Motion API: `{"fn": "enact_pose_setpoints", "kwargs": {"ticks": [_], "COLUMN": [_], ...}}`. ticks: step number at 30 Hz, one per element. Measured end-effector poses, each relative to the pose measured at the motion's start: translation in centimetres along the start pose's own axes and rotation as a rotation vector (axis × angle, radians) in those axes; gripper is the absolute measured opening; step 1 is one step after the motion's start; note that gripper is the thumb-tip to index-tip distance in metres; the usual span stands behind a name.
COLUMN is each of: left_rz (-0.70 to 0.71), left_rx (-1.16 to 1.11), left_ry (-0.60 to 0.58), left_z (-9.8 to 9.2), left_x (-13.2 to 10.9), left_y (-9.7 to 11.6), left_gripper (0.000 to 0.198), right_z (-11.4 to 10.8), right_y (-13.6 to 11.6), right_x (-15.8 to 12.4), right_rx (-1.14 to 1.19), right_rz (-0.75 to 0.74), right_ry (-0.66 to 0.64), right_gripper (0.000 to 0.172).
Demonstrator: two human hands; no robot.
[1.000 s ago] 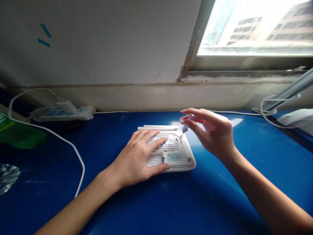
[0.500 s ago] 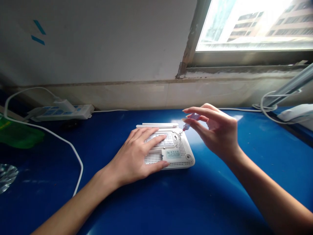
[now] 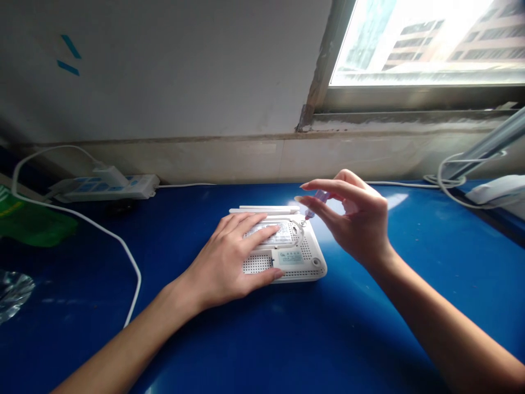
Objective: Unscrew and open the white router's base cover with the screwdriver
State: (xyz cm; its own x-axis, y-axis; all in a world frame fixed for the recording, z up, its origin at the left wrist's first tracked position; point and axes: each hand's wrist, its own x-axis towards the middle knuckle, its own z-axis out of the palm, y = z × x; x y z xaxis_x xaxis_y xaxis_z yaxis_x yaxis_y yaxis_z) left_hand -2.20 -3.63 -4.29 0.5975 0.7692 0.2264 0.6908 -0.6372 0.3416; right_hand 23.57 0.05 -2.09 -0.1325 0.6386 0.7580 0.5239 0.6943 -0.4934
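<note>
A white router (image 3: pixel 302 261) lies upside down on the blue table (image 3: pixel 287 339), its folded antennas along the far edge. My left hand (image 3: pixel 229 262) rests flat on its underside, fingers stretched out, pressing it down. My right hand (image 3: pixel 353 219) pinches a small screwdriver (image 3: pixel 315 202) with a translucent handle between thumb and fingers. The tool's tip stands on the router's far right corner.
A white power strip (image 3: pixel 110 187) with a plug sits at the back left against the wall, and its white cable (image 3: pixel 123 251) curves across the table. A green bag (image 3: pixel 33 227) lies at the far left. White cables and a lamp base (image 3: pixel 492 191) are at the right.
My right hand's fingers have shifted slightly around the screwdriver, whose tip stays on the same corner. The left hand and router have not moved.
</note>
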Motion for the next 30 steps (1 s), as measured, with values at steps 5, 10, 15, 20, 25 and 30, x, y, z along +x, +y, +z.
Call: {"fn": "enact_pose_setpoints", "kwargs": {"ticks": [5, 10, 15, 20, 25, 30], "left_rz": [-0.002, -0.004, -0.007, 0.001, 0.0, 0.0], "left_rx": [-0.001, 0.001, -0.018, -0.014, -0.005, -0.003], "left_ry": [0.018, 0.024, 0.01, 0.022, 0.029, 0.033], "left_z": [0.1, 0.0, -0.1, -0.1, 0.1, 0.1], "left_x": [-0.1, 0.0, 0.1, 0.0, 0.0, -0.1], "left_y": [0.0, 0.0, 0.1, 0.0, 0.1, 0.0], "left_gripper": [0.068, 0.069, 0.069, 0.068, 0.069, 0.067], "right_z": [-0.2, -0.4, -0.3, -1.2, -0.6, -0.1], "right_y": [0.0, -0.1, 0.2, 0.5, 0.2, 0.2], "right_x": [-0.3, -0.3, -0.2, -0.4, -0.4, -0.7], "right_rx": [0.131, 0.051, 0.051, 0.12, -0.055, 0.061], "right_rz": [0.017, 0.014, 0.04, 0.064, -0.002, 0.015], "right_ry": [-0.157, -0.064, -0.059, -0.177, -0.02, -0.13], "right_gripper": [0.036, 0.021, 0.023, 0.036, 0.015, 0.037]}}
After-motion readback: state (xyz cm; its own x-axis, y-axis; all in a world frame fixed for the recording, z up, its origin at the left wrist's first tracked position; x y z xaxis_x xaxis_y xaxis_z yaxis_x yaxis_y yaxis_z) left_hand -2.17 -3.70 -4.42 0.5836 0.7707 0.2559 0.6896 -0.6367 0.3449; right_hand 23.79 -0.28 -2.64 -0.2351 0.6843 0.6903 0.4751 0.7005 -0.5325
